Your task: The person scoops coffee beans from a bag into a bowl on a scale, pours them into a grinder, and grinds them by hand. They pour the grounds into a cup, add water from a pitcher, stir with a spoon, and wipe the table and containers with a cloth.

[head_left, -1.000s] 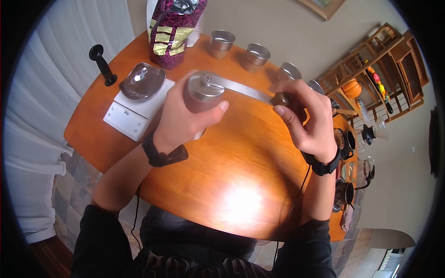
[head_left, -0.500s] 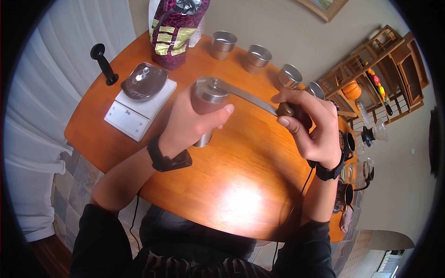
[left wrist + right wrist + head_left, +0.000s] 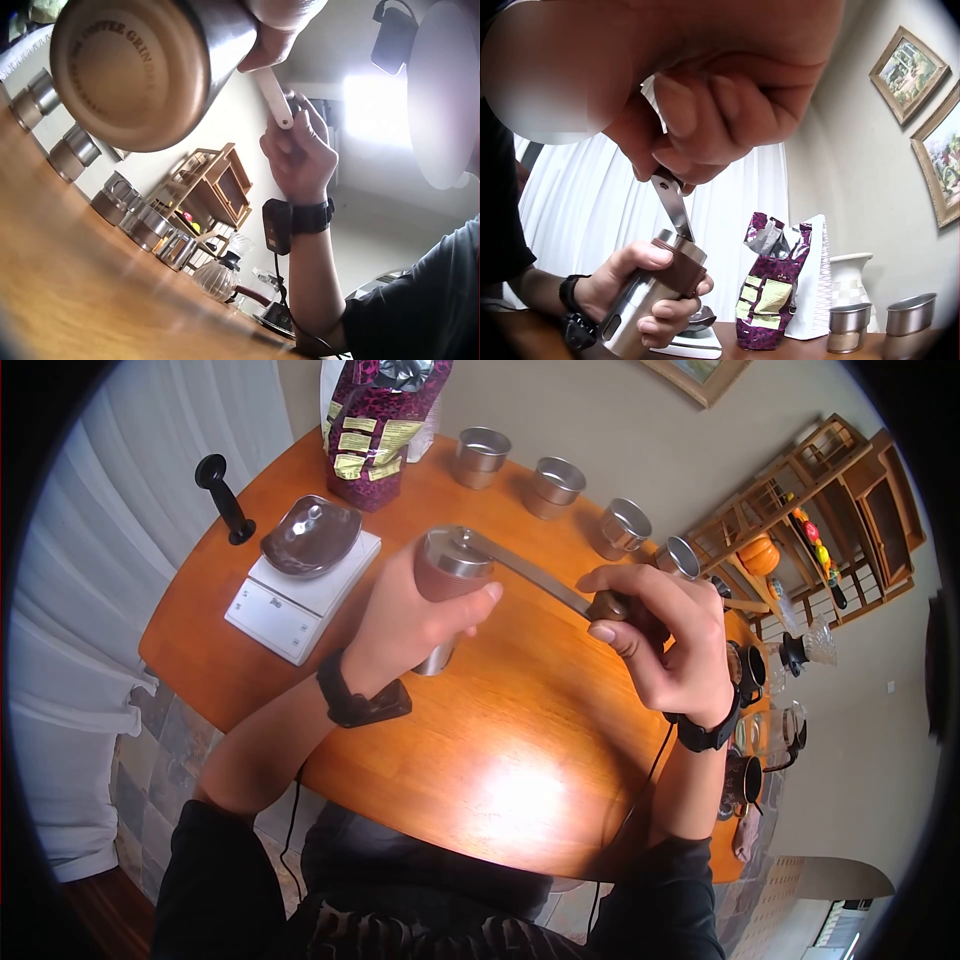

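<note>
My left hand [image 3: 400, 622] grips a manual coffee grinder [image 3: 458, 556], fingers wrapped round its brown band above the table. From the lid, a flat metal crank arm [image 3: 530, 573] reaches out to the right. My right hand [image 3: 680, 630] pinches the dark knob [image 3: 608, 605] at the crank's end between thumb and fingers. The left wrist view looks at the grinder's round base [image 3: 127, 75], where "coffee grinder" lettering shows. Seen from the right wrist, the grinder stands tilted, its steel body [image 3: 634, 315] below the band.
Left of the grinder, a dark glossy dish [image 3: 312, 536] sits on a white scale [image 3: 275, 610]. Beyond are a black tamper-like stand [image 3: 226, 502] and a purple coffee bag [image 3: 370, 450]. Several metal cups [image 3: 483, 457] line the far edge; a glass dripper [image 3: 815, 640] stands to the right.
The grinder and both hands have shifted slightly right and nearer me, showing more of the grinder's lower body. Over the last half second, the crank's knob moved a little left and nearer with my right hand.
</note>
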`<state>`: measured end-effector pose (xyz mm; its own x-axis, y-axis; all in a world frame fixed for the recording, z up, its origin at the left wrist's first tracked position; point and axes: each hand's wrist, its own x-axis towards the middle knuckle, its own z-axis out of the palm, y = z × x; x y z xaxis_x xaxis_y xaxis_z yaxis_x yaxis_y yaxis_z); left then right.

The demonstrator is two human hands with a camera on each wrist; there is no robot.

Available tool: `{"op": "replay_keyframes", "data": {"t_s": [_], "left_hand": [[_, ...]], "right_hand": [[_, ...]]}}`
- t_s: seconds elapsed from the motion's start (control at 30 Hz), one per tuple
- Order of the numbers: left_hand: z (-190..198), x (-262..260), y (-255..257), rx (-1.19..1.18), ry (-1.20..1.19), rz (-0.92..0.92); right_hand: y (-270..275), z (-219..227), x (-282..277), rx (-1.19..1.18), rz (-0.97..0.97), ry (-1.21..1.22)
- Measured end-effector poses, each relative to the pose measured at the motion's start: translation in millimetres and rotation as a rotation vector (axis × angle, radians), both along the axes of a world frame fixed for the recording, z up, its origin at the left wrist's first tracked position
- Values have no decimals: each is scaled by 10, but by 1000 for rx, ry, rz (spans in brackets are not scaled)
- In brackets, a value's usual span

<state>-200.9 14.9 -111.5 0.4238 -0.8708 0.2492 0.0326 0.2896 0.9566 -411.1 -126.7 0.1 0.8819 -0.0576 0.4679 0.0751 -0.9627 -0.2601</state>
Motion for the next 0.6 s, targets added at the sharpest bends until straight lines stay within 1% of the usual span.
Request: {"op": "replay_keyframes", "data": {"t_s": [0.1,0.2,0.3,0.4,0.5,0.6], "left_hand": [[10,-21,-1,-4,20,12],[-19,4,-40,23,25,-6],[-63,2,-76,20,-40,26],[-51,-29,-54,218,-164,61],[-113,-78,-70,81,-473,147],[-182,-76,-50,75,-625,58]], "right_hand": [[25,8,1,40,1,0],[99,-30,40,21,63,-27],[170,-70,62,51,109,-23],[260,-89,90,64,181,-27],[328,-149,111,48,245,-29],[367,-169,132,-4,303,-1]]}}
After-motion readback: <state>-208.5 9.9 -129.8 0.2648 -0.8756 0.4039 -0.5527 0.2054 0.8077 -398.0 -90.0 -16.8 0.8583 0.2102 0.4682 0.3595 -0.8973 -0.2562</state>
